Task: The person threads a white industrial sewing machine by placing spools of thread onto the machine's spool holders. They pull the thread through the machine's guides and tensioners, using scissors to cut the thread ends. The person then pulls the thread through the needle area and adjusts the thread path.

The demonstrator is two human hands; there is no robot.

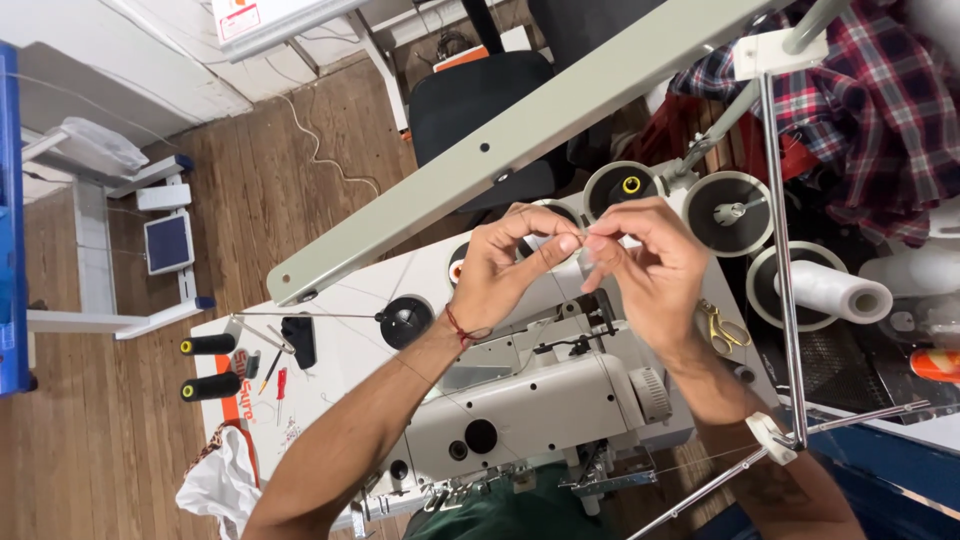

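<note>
Above the top of the white sewing machine, both hands meet fingertip to fingertip. The left hand comes up from the lower left, forearm bare, a red cord at the wrist; its thumb and forefinger are pinched together, the other fingers curled loosely behind. The right hand comes in from the lower right with the wrist bent — its thumb and forefinger are also closed narrow, tips just touching those of the left. What they pinch is too fine to make out with certainty; it looks like a thread end, held between the two hands.

Behind the hands, at the table's far edge, stand round spool plates, one carrying a white thread cone. Gold scissors lie just right of the right wrist. Near the table's left edge lie two black spools and a small red screwdriver.
</note>
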